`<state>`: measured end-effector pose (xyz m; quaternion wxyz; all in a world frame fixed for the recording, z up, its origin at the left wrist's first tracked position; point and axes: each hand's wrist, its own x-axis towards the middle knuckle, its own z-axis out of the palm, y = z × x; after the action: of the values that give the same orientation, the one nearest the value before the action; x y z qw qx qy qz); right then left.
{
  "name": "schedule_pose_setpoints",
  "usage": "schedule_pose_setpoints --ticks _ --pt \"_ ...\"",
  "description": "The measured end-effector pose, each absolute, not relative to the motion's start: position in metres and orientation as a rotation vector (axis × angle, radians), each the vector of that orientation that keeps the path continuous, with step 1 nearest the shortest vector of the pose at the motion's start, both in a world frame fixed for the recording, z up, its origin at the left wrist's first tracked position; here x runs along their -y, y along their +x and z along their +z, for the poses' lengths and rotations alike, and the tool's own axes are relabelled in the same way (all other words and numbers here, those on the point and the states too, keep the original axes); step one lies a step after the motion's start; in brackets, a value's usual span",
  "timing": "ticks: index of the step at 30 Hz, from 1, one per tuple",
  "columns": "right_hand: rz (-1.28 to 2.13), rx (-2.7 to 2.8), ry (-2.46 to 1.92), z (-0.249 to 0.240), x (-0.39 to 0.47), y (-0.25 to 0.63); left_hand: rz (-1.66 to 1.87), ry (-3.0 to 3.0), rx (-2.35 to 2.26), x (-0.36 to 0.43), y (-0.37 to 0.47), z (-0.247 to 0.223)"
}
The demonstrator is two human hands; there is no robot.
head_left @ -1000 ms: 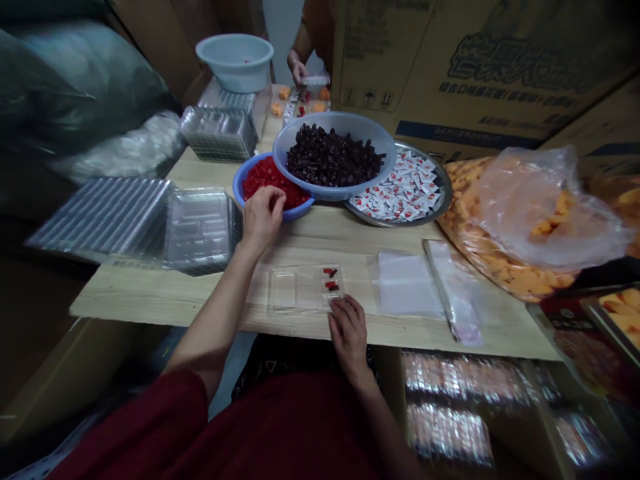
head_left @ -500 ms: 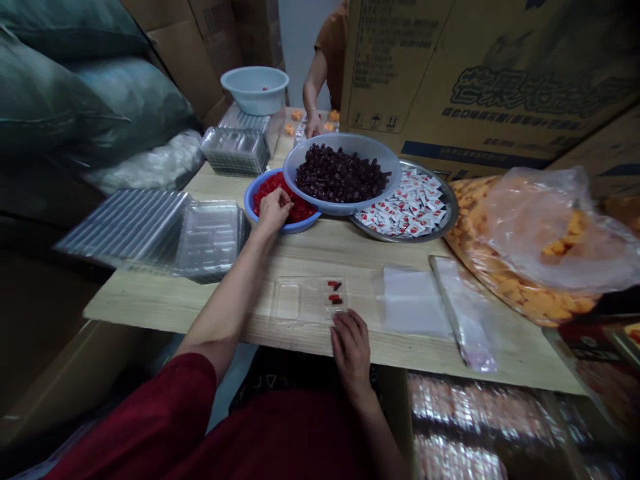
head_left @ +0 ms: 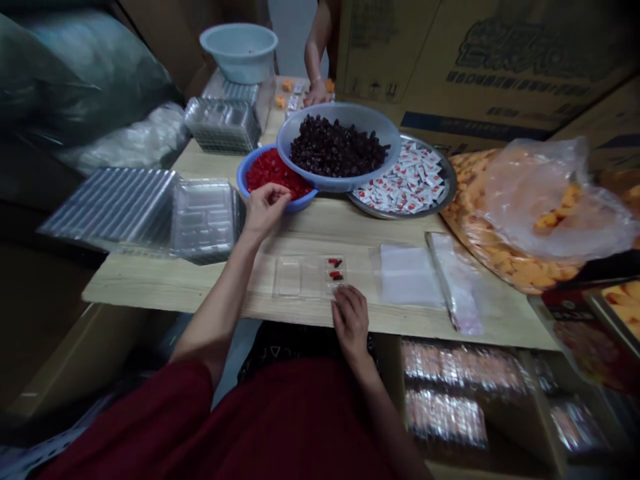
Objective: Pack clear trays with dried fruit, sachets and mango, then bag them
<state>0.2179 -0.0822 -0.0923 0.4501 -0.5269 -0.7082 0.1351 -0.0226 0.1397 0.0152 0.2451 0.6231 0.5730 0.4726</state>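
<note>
table (head_left: pixel 320 230): pale wood, directly before you
carton (head_left: pixel 465 60): brown, printed, beyond your table
wall (head_left: pixel 288 37): pale strip, left of carton
sacks (head_left: pixel 100 67): bulging, to your left
light: dim all around you

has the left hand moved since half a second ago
Yes: the left hand has drawn slightly back toward the near rim of the small blue bowl.

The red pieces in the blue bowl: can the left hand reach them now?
Probably yes: the left hand is at the near rim of the blue bowl, and the larger bowl hides only some red pieces.
</note>
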Motion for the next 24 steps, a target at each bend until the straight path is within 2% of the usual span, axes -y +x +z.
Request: schedule_pose_setpoints --ticks 5,11,18,21,24 --pt "0.343 1.76 -1.309 -0.09 0.082 0.219 0.745 1.889 -1.144 -0.029 0.027 0.0" --pt "0.315 1.715 -1.323 -0.088 0.085 0.217 0.572 2.154 -1.082 0.004 0.059 -0.031" --pt "0.363 1.582 -1.317 -0.06 0.075 0.23 0.679 2.297 -1.102 0.005 0.058 -0.039" --pt "0.106 1.587 -1.299 -0.027 0.018 0.269 0.842 2.25 -1.118 0.009 0.054 -0.036" --pt "-0.074 1.669 -1.495 0.011 -0.073 0.32 0.927 2.169 -1.16 0.013 0.048 -0.029"
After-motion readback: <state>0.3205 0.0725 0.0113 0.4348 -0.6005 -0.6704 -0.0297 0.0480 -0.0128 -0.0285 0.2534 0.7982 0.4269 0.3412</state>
